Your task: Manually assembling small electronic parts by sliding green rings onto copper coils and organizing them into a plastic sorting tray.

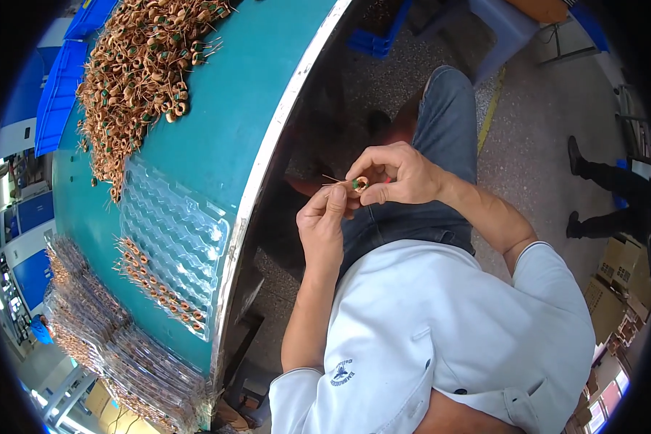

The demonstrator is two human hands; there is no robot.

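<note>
A small ring-shaped coil of copper wire [360, 185] with a bit of green on it is held in front of me, over my lap. My right hand [405, 175] pinches the ring between thumb and fingers. My left hand [324, 220] is closed at the coil's other side, thumb and fingertips near its thin wire ends, which stick out to the left. Something small and red shows between the fingers of my right hand; I cannot make out what it is. The undersides of both hands' fingers are hidden.
On the green table [231, 87] at left lies a big heap of similar coils [145, 72]. Nearer is a clear plastic tray [177, 217] with coils along one side. Stacked filled trays [130, 362] stand at the near end. Another person's legs [600, 177] show far right.
</note>
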